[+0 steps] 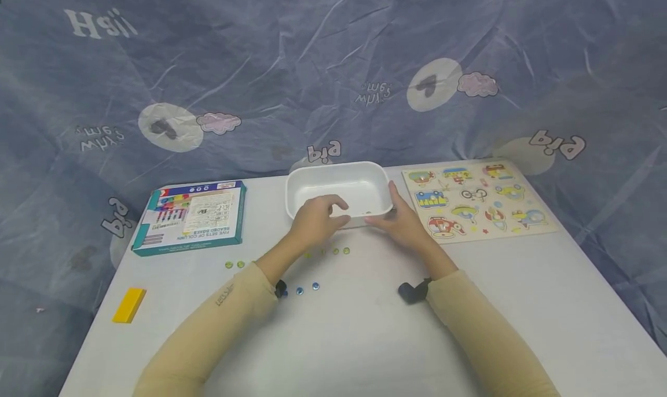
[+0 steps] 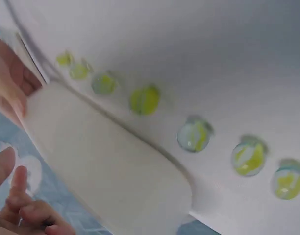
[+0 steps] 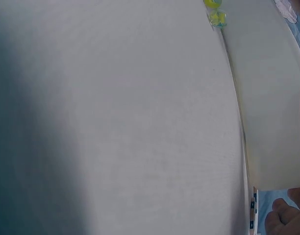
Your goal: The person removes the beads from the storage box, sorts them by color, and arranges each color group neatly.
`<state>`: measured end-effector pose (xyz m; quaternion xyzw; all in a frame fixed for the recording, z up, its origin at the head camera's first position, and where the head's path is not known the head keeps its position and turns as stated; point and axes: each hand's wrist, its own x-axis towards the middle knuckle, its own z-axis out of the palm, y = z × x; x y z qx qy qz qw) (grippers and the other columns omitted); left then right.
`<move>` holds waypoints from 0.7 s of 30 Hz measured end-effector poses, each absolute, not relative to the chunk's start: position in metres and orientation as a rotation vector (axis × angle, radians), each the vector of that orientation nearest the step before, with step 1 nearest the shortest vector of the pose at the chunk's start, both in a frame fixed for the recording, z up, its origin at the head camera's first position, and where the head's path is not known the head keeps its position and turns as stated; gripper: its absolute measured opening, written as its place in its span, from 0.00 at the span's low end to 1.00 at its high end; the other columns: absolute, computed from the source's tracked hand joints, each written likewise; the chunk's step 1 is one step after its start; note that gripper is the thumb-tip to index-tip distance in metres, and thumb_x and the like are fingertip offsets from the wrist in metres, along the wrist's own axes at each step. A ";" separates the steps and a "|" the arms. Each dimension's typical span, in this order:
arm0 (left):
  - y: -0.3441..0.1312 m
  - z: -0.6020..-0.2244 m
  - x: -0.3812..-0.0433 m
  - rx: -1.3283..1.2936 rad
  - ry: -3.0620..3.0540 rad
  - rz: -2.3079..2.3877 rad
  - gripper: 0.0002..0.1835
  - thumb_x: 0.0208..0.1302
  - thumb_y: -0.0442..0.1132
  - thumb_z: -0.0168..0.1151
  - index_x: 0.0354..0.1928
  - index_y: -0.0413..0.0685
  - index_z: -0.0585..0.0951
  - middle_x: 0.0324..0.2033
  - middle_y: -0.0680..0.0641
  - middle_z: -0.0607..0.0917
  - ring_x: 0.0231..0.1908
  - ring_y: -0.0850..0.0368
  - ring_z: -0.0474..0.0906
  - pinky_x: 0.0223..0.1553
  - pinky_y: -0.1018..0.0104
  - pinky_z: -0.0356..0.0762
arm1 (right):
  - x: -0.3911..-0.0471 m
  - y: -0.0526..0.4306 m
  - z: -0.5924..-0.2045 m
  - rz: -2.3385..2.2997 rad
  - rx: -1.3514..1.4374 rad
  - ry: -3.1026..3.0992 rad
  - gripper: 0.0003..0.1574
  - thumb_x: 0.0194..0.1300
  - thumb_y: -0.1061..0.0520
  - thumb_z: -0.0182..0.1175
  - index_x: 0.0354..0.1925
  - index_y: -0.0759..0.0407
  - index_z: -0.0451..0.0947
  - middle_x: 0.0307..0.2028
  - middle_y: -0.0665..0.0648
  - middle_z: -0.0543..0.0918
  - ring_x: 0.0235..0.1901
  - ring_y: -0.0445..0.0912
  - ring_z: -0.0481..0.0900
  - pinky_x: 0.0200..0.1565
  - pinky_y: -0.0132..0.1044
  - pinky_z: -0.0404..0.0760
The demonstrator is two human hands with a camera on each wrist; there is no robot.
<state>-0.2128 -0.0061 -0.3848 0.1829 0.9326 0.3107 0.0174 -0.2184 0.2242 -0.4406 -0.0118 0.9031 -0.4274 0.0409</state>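
A white plastic tub (image 1: pixel 339 174) stands at the back of the table. My right hand (image 1: pixel 400 220) holds its near right corner, thumb at the front wall and fingers along the side. Over the tub's near left rim is my left hand (image 1: pixel 316 219), fingers bent with a gap between thumb and forefinger. I see nothing in that gap. A tiny, indistinct thing (image 1: pixel 367 213) shows inside by the near wall. Clear marbles with yellow-green swirls (image 2: pixel 193 135) lie in a row before the tub. Several blue marbles (image 1: pixel 315 286) lie nearer, partly hidden by the left wrist.
At left lies a boxed bead set (image 1: pixel 216 214), with a yellow block (image 1: pixel 129 305) nearer the table's left edge. A wooden picture puzzle board (image 1: pixel 474 203) lies right of the tub. Behind the table hangs a blue-grey printed cloth (image 1: pixel 312 84).
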 end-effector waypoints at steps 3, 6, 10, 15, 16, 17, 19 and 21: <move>-0.001 -0.386 -0.236 0.500 2.864 0.939 0.16 0.59 0.50 0.64 0.49 0.57 0.80 0.30 0.53 0.79 0.30 0.58 0.74 0.32 0.65 0.72 | -0.217 0.224 -0.441 -1.317 -0.027 2.752 0.72 0.46 0.26 0.64 0.73 0.36 0.28 0.75 0.50 0.41 0.74 0.54 0.43 0.70 0.56 0.50; 0.006 -0.395 -0.258 0.442 2.770 0.920 0.18 0.57 0.47 0.66 0.50 0.56 0.79 0.32 0.52 0.79 0.32 0.57 0.76 0.36 0.63 0.74 | -0.217 0.224 -0.442 -1.328 -0.026 2.742 0.72 0.47 0.27 0.65 0.73 0.35 0.28 0.75 0.49 0.40 0.74 0.53 0.43 0.70 0.55 0.50; 0.015 -0.408 -0.276 0.446 2.680 0.903 0.21 0.54 0.44 0.70 0.51 0.55 0.79 0.39 0.50 0.82 0.40 0.56 0.78 0.48 0.60 0.76 | -0.217 0.224 -0.443 -1.336 -0.044 2.752 0.72 0.46 0.26 0.65 0.73 0.37 0.29 0.75 0.47 0.40 0.74 0.52 0.42 0.71 0.54 0.49; 0.021 -0.413 -0.286 0.426 2.603 0.952 0.17 0.52 0.42 0.70 0.46 0.53 0.82 0.42 0.48 0.83 0.44 0.54 0.78 0.54 0.57 0.74 | -0.218 0.224 -0.442 -1.324 -0.053 2.780 0.73 0.45 0.25 0.64 0.74 0.39 0.30 0.75 0.46 0.40 0.74 0.51 0.43 0.71 0.53 0.49; 0.022 -0.413 -0.287 0.418 2.591 0.959 0.16 0.51 0.42 0.71 0.44 0.53 0.83 0.41 0.48 0.83 0.44 0.53 0.78 0.53 0.57 0.74 | -0.219 0.224 -0.442 -1.321 -0.053 2.783 0.73 0.45 0.24 0.64 0.74 0.39 0.30 0.75 0.46 0.41 0.74 0.51 0.43 0.71 0.53 0.49; 0.023 -0.413 -0.288 0.410 2.576 0.962 0.15 0.51 0.41 0.71 0.43 0.53 0.83 0.40 0.48 0.83 0.43 0.53 0.78 0.52 0.57 0.74 | -0.219 0.224 -0.442 -1.319 -0.049 2.783 0.73 0.44 0.24 0.64 0.74 0.39 0.30 0.75 0.46 0.41 0.74 0.51 0.43 0.71 0.53 0.49; 0.023 -0.415 -0.290 0.402 2.556 0.953 0.14 0.50 0.41 0.71 0.42 0.53 0.84 0.37 0.49 0.84 0.40 0.54 0.78 0.50 0.58 0.75 | -0.219 0.224 -0.442 -1.318 -0.046 2.779 0.73 0.44 0.24 0.64 0.73 0.37 0.30 0.75 0.46 0.41 0.74 0.51 0.43 0.71 0.53 0.49; 0.024 -0.416 -0.292 0.397 2.533 0.945 0.14 0.49 0.41 0.71 0.41 0.53 0.84 0.34 0.49 0.84 0.38 0.54 0.79 0.47 0.60 0.76 | -0.219 0.224 -0.441 -1.317 -0.045 2.773 0.73 0.44 0.24 0.64 0.73 0.36 0.29 0.75 0.46 0.40 0.74 0.51 0.42 0.71 0.53 0.49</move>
